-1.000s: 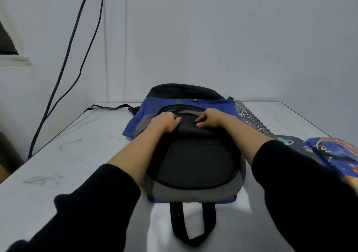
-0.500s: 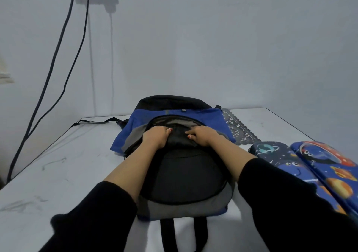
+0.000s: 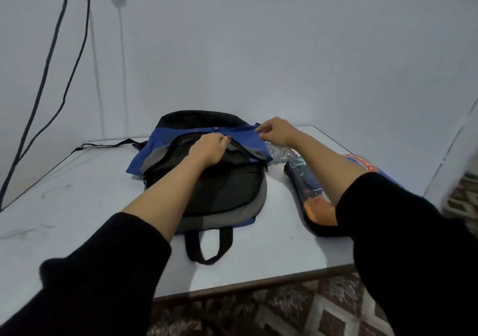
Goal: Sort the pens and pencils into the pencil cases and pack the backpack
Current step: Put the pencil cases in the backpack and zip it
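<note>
A blue, grey and black backpack [image 3: 222, 188] lies flat on the white table [image 3: 77, 206], its carry loop toward me. My left hand [image 3: 209, 149] grips the edge of the front pocket's opening. My right hand [image 3: 276, 131] pinches the blue fabric at the backpack's far right corner. Two space-print pencil cases lie to the right: a dark one [image 3: 307, 185] beside the bag, and a blue and red one [image 3: 362, 163] mostly hidden behind my right forearm. No pens or pencils show.
A lacy patterned cloth [image 3: 276, 152] lies between the backpack and the dark case. A black strap [image 3: 108, 144] trails off the bag to the far left. Two cables [image 3: 51, 64] hang down the left wall. Patterned floor [image 3: 284, 310] shows below the table's near edge.
My right hand has left the pocket opening and moved right to the bag's blue far corner. The left hand stays at the opening. The view has tilted down and shifted.
</note>
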